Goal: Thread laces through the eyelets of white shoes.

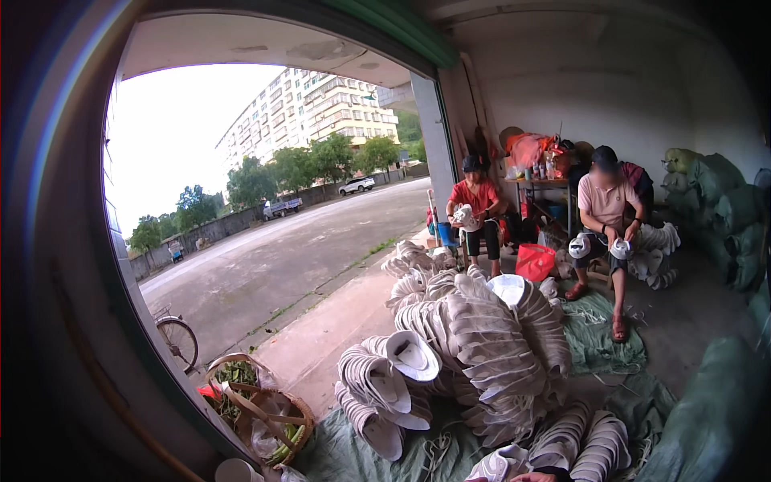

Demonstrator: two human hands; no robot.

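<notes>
Cut off by the lower edge, the left hand (477, 479) shows as a sliver and the right hand (533, 477) as a few fingers, with a white shoe upper (499, 463) between them; whether either is open or gripping it, I cannot tell. At left, a wicker basket (308, 420) stands near the doorway edge, its greens partly hidden under plastic. Pinkish paving (353, 321) stretches from there toward a large heap of stacked uppers (482, 329), which hides much of the green sheet (337, 446) beneath. Just beside the right hand, 2 nested rows (604, 446) lean together. Farther right, concrete floor (683, 317) leaves a passage before green sacks (711, 410), whose outlines fade into the dark rim.
</notes>
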